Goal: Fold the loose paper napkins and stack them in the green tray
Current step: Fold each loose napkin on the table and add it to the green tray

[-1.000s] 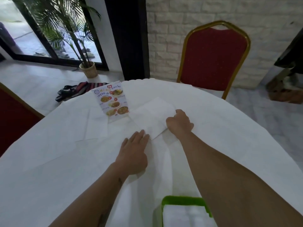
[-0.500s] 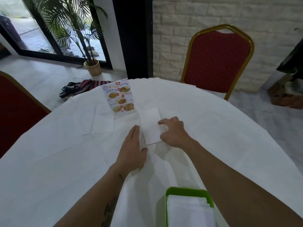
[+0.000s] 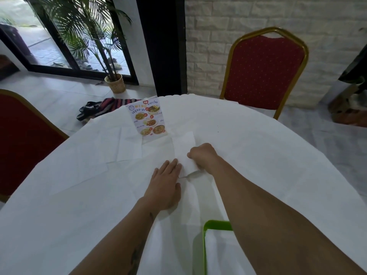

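Folded napkin [image 3: 183, 150] just this side of menu card [image 3: 148, 120], lying flat. Left hand [image 3: 165, 185] spread flat, pressing beside it; right hand [image 3: 202, 155] curled, pinching near edge. Thin, limp, tears easily: judge grip at folded edge. Green tray [image 3: 217, 225] nearest camera, well short of card

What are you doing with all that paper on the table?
Folding napkins. The left hand lies flat on the table, pressing beside a napkin already folded into a narrow strip, while the right hand grips its near end. Another napkin lies open by the menu. The green tray already holds folded ones.
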### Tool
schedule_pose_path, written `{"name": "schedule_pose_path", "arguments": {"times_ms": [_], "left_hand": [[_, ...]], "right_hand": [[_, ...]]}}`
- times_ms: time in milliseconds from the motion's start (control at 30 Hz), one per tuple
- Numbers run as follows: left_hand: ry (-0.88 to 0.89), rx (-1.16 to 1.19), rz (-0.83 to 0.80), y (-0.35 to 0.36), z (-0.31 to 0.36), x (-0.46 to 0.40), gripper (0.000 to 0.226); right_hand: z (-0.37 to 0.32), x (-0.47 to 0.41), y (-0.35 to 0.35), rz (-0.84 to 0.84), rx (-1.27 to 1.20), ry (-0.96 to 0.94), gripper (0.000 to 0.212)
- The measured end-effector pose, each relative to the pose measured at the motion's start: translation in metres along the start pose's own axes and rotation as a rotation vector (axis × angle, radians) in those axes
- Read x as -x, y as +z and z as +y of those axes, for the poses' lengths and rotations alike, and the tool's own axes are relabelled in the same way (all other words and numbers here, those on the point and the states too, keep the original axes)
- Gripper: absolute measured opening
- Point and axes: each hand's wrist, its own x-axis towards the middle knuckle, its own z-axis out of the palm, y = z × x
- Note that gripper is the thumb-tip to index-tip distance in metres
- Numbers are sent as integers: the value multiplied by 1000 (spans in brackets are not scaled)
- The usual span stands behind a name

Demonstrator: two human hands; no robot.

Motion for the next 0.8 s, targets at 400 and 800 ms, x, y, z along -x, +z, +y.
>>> {"name": "schedule_pose_path", "arguments": {"times_ms": [400, 800], "left_hand": [[-100, 247, 123, 8, 3, 46, 62], [42, 414, 261, -31, 26, 145, 59]], "right_hand": [[14, 46, -6, 42, -88, -189, 15], [48, 209, -46, 163, -341, -227, 17]]}}
